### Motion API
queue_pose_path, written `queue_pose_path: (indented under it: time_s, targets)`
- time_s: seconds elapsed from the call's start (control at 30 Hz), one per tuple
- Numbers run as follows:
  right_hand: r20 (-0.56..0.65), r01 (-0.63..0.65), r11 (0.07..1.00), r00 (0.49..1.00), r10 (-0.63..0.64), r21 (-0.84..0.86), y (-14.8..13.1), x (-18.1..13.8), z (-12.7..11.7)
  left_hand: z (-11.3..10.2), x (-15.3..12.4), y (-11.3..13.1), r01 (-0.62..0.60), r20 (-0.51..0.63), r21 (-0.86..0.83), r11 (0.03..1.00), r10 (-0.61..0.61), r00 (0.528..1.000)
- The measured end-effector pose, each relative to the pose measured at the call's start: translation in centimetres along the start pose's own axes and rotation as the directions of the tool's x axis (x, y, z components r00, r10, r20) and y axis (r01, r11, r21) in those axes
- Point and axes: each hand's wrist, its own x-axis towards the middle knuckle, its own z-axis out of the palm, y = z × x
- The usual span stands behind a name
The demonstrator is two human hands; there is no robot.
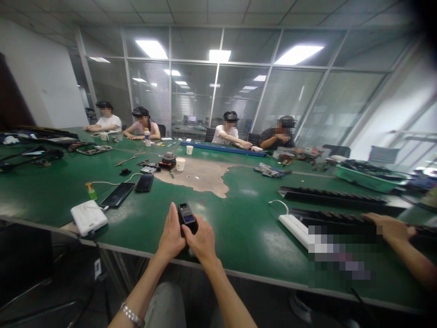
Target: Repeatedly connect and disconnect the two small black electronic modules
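Near the table's front edge, a small black handheld device with a little blue screen (187, 217) is between my two hands. My left hand (171, 236) lies along its left side, fingers held together and pointing away from me, pressed to it. Around the right side of the device, my right hand (202, 237) is closed, its thumb near the screen end. The device's lower part and the underside of the grip are hidden by my hands. Beyond them lie two black phones, one of them a dark phone (118, 195) with a white cable.
A white power bank (88, 216) sits left, a white power strip (297, 230) right. Another person's hand (389, 228) touches black slotted rails (331, 196). Paper cups (180, 164) and a green basket (365, 176) stand farther off. Several people sit across the green table (246, 218).
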Motion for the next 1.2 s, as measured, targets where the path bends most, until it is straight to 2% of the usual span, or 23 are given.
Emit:
queue_pose_path:
  time_s: [0.17,0.3,0.43,0.6,0.77,0.93,1.2]
  targets:
    - [-0.053,-0.015,0.982,0.998,0.025,0.186,-1.4,1.4,-1.2,-0.3,0.0,0.1,-0.002,0.018,0.011,1.000,0.002,1.000]
    - [-0.149,-0.043,0.945,0.984,0.096,0.325,-0.2,3.1,-2.4,-0.6,0.0,0.4,0.015,0.050,0.019,1.000,-0.016,0.999]
    - [-0.175,-0.083,0.969,0.976,0.126,0.234,3.0,3.9,-2.6,-0.7,0.1,0.7,0.036,0.024,-0.006,0.999,-0.036,0.999]
    - [-0.083,-0.100,0.992,0.991,0.106,0.070,5.6,3.7,-1.5,-0.6,0.1,0.6,0.028,0.024,-0.003,1.000,-0.028,0.999]
    - [-0.052,-0.088,0.993,0.995,0.084,-0.075,6.3,3.4,-0.5,-0.4,0.1,0.5,0.029,0.014,0.008,1.000,-0.029,0.999]
    - [-0.091,-0.077,0.996,0.993,0.072,-0.053,6.3,2.8,-0.9,-0.4,0.1,0.6,0.024,0.014,0.013,1.000,-0.024,1.000]
    - [-0.022,-0.002,0.996,1.000,0.000,-0.090,5.8,2.5,-1.1,-0.3,0.1,0.2,0.027,0.024,-0.017,1.000,-0.026,0.999]
